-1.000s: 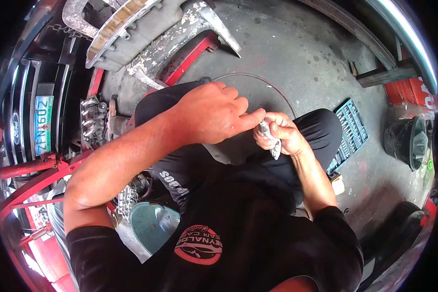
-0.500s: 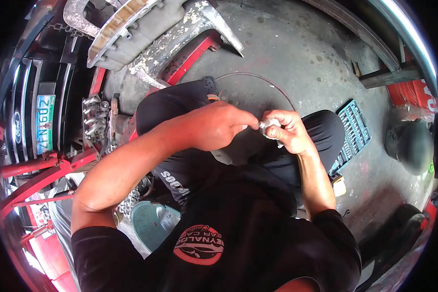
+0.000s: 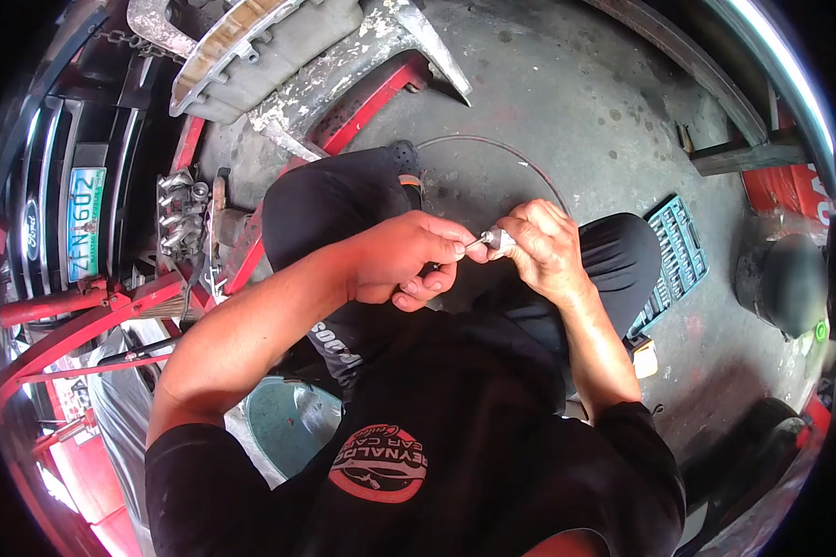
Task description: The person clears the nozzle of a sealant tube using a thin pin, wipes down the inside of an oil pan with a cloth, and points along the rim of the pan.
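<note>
My left hand [image 3: 407, 260] pinches a thin, pin-like piece [image 3: 475, 244] between thumb and fingertip; its other fingers are curled. Facing it, my right hand [image 3: 546, 249] grips a small whitish-grey metal part [image 3: 498, 239], whose narrow tip points left. The thin piece meets or nearly meets that tip; whether it enters it cannot be made out. Both hands are held above my lap, between my bent knees. Most of the metal part is hidden by my right fingers.
A teal socket set [image 3: 675, 260] lies beside my right knee. Farther right are a black bucket [image 3: 762, 288] and a red box [image 3: 780, 192]. On the left stand a red metal frame [image 3: 125, 325], an engine part [image 3: 181, 215] and a teal basin [image 3: 274, 422]. A hose [image 3: 492, 141] curves ahead.
My right hand has turned, so the metal part now points left with less of it showing. My left hand went from an outstretched forefinger to a pinch on the thin piece.
</note>
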A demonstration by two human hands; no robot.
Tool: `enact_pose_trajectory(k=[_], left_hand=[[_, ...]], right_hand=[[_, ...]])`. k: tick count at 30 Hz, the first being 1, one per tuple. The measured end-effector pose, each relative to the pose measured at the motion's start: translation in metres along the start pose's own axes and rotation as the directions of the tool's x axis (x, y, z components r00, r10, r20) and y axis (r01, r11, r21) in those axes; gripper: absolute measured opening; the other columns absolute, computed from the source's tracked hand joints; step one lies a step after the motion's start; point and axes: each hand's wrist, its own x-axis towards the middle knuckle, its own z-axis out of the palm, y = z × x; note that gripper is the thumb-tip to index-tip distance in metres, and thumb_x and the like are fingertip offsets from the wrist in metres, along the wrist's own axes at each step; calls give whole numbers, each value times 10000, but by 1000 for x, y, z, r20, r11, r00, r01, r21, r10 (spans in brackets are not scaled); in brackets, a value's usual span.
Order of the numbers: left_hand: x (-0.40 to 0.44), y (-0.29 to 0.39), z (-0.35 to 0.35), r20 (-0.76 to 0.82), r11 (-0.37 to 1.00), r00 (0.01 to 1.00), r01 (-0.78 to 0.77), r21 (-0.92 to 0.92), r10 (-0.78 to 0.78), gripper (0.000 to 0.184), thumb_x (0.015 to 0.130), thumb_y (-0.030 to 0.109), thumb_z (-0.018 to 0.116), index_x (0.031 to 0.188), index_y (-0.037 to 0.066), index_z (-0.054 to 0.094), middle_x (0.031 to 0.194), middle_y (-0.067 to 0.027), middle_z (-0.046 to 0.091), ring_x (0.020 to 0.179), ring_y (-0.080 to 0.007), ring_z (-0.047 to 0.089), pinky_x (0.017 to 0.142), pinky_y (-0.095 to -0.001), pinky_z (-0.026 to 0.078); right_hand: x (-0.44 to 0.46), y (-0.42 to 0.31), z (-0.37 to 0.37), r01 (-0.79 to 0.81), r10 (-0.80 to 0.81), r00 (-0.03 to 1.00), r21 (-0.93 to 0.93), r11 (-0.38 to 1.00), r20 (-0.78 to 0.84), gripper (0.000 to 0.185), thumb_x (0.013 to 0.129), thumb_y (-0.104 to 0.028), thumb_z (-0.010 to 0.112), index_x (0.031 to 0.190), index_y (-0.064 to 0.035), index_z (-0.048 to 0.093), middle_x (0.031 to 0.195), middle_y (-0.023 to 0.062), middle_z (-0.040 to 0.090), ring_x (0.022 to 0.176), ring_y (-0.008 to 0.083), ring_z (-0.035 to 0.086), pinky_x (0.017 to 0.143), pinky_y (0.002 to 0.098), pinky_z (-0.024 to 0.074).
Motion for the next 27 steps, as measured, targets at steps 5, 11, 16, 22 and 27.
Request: enact_pose_trajectory(k=[5, 11, 16, 22, 27], left_hand=[[15, -19, -8, -40, 793, 917, -320, 519, 396, 317, 934, 44, 499, 1239, -6, 568, 609, -22, 451, 486, -99, 422, 457, -277, 379], [12, -21, -5, 174, -15, 663, -239, 971, 728, 435, 843, -22, 546, 1265, 72, 590, 666, -99, 573, 597, -239, 608, 566, -381, 476], [5, -4, -10, 386, -380, 609, -146, 913, 693, 525, 742, 17, 601, 1253, 137, 613, 685, -42, 557, 628, -249, 595, 553, -380, 477], [10, 26, -12, 650, -698, 523, -138, 703, 552, 376, 779, 161, 604, 1151, 181, 660, 656, 13, 510, 635, -171, 568, 548, -331, 439], [6, 58, -3, 798, -895, 547, -182, 408, 252, 287, 779, 229, 622, 1040, 117, 666, 657, 33, 530, 636, -154, 536, 552, -306, 402]], right_hand=[[-13, -4, 11, -200, 200, 980, 246, 948, 27, 271, 727, -225, 778, 863, -35, 642, 755, 61, 566, 667, 226, 575, 601, 322, 452], [-21, -5, 12, -399, 370, 910, 630, 666, 185, 243, 805, -212, 762, 896, -20, 646, 769, 23, 569, 670, 114, 512, 588, 265, 402], [-24, -8, 13, -461, 441, 854, 794, 396, 276, 282, 864, -284, 716, 912, -17, 638, 748, -16, 534, 638, 86, 459, 556, 249, 365], [-22, -7, 10, -450, 228, 795, 799, -399, 562, 376, 921, -365, 635, 897, 6, 579, 691, 38, 504, 538, 97, 398, 479, 263, 316], [-25, 2, 8, -564, 147, 736, 719, -406, 660, 374, 922, -354, 634, 981, 14, 598, 726, 48, 539, 552, 108, 437, 489, 262, 348]])
